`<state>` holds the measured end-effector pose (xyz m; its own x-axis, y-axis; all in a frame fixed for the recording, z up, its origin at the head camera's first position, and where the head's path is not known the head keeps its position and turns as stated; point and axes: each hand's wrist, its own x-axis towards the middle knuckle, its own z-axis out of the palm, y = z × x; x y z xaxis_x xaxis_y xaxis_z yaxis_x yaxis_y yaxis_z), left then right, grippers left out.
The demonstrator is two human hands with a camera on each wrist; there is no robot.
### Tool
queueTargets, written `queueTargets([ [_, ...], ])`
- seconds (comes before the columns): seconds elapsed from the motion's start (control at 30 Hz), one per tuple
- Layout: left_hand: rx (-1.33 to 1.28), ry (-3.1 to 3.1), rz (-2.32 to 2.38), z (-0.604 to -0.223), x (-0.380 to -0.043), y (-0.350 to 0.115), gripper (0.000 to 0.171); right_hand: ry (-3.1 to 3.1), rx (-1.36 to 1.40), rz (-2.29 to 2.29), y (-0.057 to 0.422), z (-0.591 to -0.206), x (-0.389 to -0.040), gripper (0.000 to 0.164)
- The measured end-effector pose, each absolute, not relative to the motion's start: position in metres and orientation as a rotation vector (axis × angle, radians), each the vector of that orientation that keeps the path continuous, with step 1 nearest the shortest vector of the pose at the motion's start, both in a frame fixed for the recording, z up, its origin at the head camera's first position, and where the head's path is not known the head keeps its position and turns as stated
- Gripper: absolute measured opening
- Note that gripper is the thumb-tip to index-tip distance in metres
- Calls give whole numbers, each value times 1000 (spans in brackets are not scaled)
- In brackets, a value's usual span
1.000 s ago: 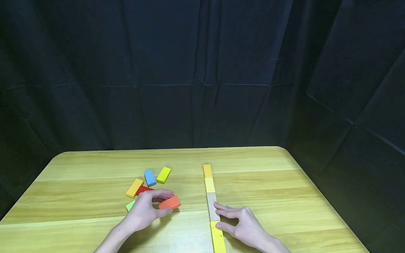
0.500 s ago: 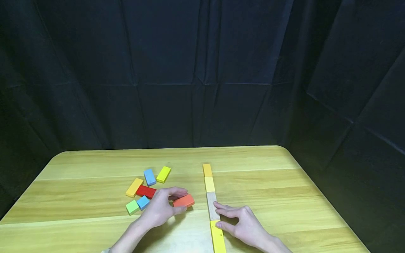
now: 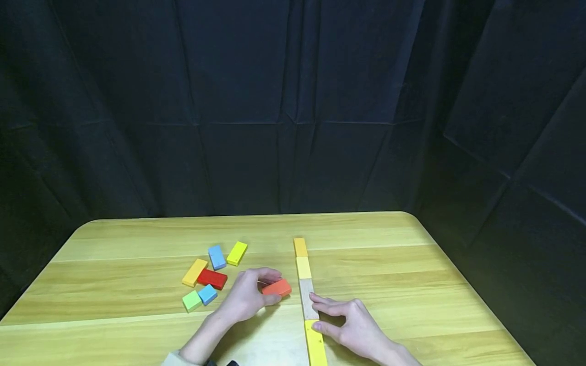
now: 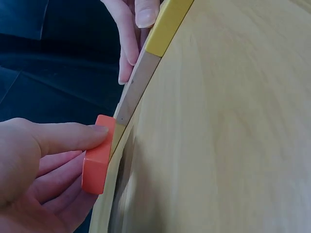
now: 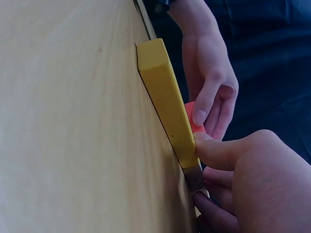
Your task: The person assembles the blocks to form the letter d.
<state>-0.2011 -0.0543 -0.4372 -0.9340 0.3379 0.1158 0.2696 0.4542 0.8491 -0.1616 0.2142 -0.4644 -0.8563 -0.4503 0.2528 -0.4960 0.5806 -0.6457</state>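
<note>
My left hand (image 3: 249, 295) pinches an orange-red block (image 3: 277, 288) between thumb and fingers, just left of a straight row of blocks. From far to near, the row has an orange block (image 3: 300, 247), a pale yellow block (image 3: 303, 268), a grey block (image 3: 305, 297) and a bright yellow block (image 3: 315, 345). On the row's right side, my right hand (image 3: 352, 328) rests its thumb on the yellow block and its fingertips along the grey one. The right wrist view shows the thumb (image 5: 214, 150) at the yellow block's edge, with the orange-red block partly hidden behind the row.
Loose blocks lie on the left of the wooden table (image 3: 389, 274): blue (image 3: 217, 257), yellow (image 3: 237, 253), orange (image 3: 195, 272), dark red (image 3: 212, 279), light green (image 3: 192, 300) and a smaller blue one (image 3: 208, 294). A dark curtain (image 3: 293, 152) hangs behind the table.
My left hand has carried the orange-red block rightward, close to the row, uncovering the red, green and small blue blocks. My right hand has stayed in place.
</note>
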Motion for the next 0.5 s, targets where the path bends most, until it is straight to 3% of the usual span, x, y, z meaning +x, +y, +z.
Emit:
queueTargets([
  [0.5, 507, 2705, 1480, -449, -215, -37, 41, -2730, 828, 1134, 214, -465, -162, 46],
])
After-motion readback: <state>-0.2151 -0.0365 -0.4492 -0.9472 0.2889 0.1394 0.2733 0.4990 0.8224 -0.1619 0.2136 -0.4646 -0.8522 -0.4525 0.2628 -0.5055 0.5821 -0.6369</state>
